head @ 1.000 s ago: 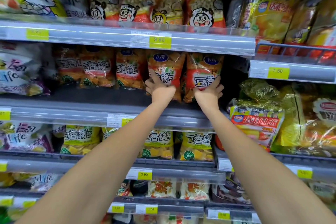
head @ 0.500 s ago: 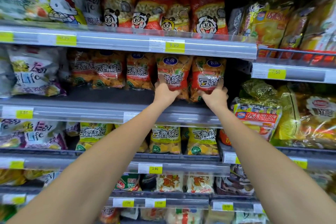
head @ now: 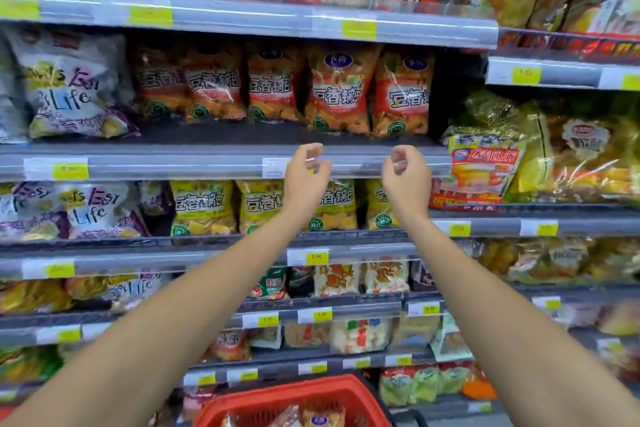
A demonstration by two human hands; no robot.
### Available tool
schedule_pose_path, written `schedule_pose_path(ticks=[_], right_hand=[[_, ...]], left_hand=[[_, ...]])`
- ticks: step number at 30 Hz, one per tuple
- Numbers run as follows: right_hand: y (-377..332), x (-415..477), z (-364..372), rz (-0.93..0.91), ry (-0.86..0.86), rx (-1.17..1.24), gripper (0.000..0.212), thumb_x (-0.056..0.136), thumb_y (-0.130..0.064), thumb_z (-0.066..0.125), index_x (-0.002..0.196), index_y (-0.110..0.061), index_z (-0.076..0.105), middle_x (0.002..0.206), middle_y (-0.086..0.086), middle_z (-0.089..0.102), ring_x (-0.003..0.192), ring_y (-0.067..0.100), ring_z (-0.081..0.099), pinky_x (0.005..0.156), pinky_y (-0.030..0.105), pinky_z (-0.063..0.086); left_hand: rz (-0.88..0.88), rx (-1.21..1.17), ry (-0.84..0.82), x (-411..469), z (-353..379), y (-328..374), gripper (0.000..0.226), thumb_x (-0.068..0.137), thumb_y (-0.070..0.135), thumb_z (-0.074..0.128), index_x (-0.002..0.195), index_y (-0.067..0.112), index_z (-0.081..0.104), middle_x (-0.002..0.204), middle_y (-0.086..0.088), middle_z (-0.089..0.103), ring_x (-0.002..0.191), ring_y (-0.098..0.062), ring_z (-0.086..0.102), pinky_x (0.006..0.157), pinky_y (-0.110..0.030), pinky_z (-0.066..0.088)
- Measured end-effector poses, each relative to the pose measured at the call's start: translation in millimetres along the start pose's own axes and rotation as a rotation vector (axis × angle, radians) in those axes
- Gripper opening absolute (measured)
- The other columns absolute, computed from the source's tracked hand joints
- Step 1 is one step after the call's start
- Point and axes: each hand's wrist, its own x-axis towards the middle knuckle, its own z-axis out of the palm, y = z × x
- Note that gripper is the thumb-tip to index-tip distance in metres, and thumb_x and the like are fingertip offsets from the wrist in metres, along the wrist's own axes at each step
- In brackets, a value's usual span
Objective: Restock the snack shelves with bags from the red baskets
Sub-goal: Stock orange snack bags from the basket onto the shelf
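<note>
Left hand (head: 304, 177) and right hand (head: 403, 177) hover mid-frame, fingers loosely curled, holding nothing (neither touches a bag). Just above them, orange-red crinkly plastic snack bags (head: 337, 94) stand shelved. Likely next: reach down into the red plastic basket (head: 277, 399), bottom centre, for another.

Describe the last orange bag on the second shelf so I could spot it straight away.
Find the grey shelf whose rail runs behind the right hand. A row of orange-red bags stands on it. The last orange bag is the rightmost, straight above that hand, and alone borders a dark gap.
</note>
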Motion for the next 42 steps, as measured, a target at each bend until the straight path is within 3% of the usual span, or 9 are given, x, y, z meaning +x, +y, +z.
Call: schedule_pose_path(ticks=[7, 12, 18, 21, 26, 27, 30, 38, 42], right_hand=[[49, -121, 31, 0.179, -0.184, -0.075, 0.01, 0.093, -0.015, 0.054, 0.096, -0.009, 0.062, 0.081, 0.006, 0.062, 0.073, 0.022, 0.057, 0.07, 0.039, 0.048], [96, -227, 62, 0.343, -0.442, -0.187, 0.014, 0.093, -0.011, 0.053, 0.098, -0.005, 0.064, 0.081, 0.005, 0.059, 0.077, 0.024, 0.055, 0.066, 0.033, 0.039], [144, -338, 91, 0.532, -0.663, -0.268, 0.012, 0.09, -0.006, 0.051, 0.089, -0.006, 0.063, 0.077, 0.003, 0.055, 0.075, 0.02, 0.05, 0.068, 0.033, 0.036], [160, -385, 104, 0.594, -0.781, -0.28, 0.014, 0.09, -0.006, 0.05, 0.093, -0.007, 0.064, 0.077, 0.001, 0.058, 0.075, 0.021, 0.055, 0.067, 0.031, 0.04], [185, -445, 124, 0.685, -0.926, -0.305, 0.016, 0.09, -0.004, 0.05, 0.096, -0.007, 0.065, 0.084, 0.001, 0.062, 0.08, 0.021, 0.059, 0.067, 0.027, 0.04], [192, -455, 128, 0.713, -0.944, -0.299, 0.015, 0.09, -0.004, 0.051, 0.095, -0.007, 0.065, 0.086, 0.002, 0.064, 0.083, 0.023, 0.061, 0.07, 0.028, 0.044], [213, -481, 143, 0.783, -0.95, -0.298, 0.015, 0.091, -0.006, 0.052, 0.098, -0.006, 0.065, 0.094, 0.006, 0.068, 0.088, 0.023, 0.062, 0.079, 0.033, 0.049], [260, -532, 182, 0.825, -1.019, -0.404, 0.021, 0.093, -0.011, 0.049, 0.111, -0.013, 0.059, 0.094, -0.002, 0.061, 0.082, 0.014, 0.052, 0.065, 0.024, 0.036], [298, -554, 193, 0.894, -0.927, -0.439, 0.038, 0.093, -0.014, 0.049, 0.13, -0.01, 0.048, 0.103, -0.002, 0.061, 0.084, 0.014, 0.055, 0.061, 0.024, 0.041]], left_hand=[[-0.215, 0.116, -0.13, -85, -23, -105, 0.015, 0.095, 0.008, 0.052, 0.106, 0.015, 0.06, 0.105, 0.002, 0.06, 0.097, -0.013, 0.056, 0.085, -0.025, 0.047], [-0.425, 0.216, -0.167, -152, -60, -197, 0.021, 0.093, -0.004, 0.048, 0.109, 0.002, 0.061, 0.102, -0.004, 0.059, 0.089, -0.015, 0.053, 0.068, -0.006, 0.04], [-0.728, 0.383, -0.018, -233, -116, -300, 0.025, 0.089, -0.002, 0.053, 0.113, -0.003, 0.061, 0.106, -0.017, 0.064, 0.099, -0.029, 0.06, 0.086, -0.027, 0.043], [-0.915, 0.361, -0.057, -275, -137, -329, 0.027, 0.092, 0.002, 0.05, 0.114, 0.015, 0.058, 0.106, -0.002, 0.056, 0.098, -0.02, 0.054, 0.086, -0.028, 0.044], [-1.107, 0.47, 0.029, -336, -152, -385, 0.03, 0.091, 0.0, 0.05, 0.121, 0.001, 0.054, 0.099, -0.004, 0.058, 0.076, -0.014, 0.053, 0.059, -0.009, 0.039], [-1.134, 0.467, 0.021, -346, -154, -397, 0.034, 0.09, 0.001, 0.052, 0.124, 0.001, 0.053, 0.103, -0.005, 0.061, 0.08, -0.016, 0.057, 0.066, -0.008, 0.044], [-1.127, 0.534, -0.087, -368, -155, -431, 0.049, 0.088, 0.008, 0.058, 0.136, 0.01, 0.047, 0.133, -0.009, 0.053, 0.118, -0.028, 0.054, 0.097, -0.032, 0.045], [-1.029, 0.766, -0.31, -395, -143, -503, 0.08, 0.089, 0.021, 0.062, 0.153, 0.026, 0.013, 0.16, -0.011, 0.001, 0.146, -0.033, 0.006, 0.117, -0.047, 0.019], [-0.926, 0.887, -0.395, -405, -130, -539, 0.087, 0.088, 0.017, 0.061, 0.153, 0.027, 0.005, 0.159, -0.013, -0.01, 0.146, -0.036, -0.007, 0.118, -0.052, 0.009]])
